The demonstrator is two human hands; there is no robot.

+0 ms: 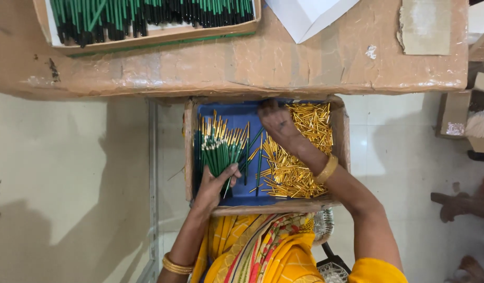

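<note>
Pencils point(217, 149) fan from left grip point(214, 186); right hand point(278, 124) touches gold ferrules point(297, 157).

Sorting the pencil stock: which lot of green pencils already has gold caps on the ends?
The bunch of green pencils in the left hand, inside the blue-lined tray. Its tips are gold; the pencils in the cardboard box on the table show none.

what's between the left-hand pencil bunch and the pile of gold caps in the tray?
Head view: a strip of bare blue tray floor with a few loose green pencils lying across it separates the bunch of green pencils from the gold caps.
</note>
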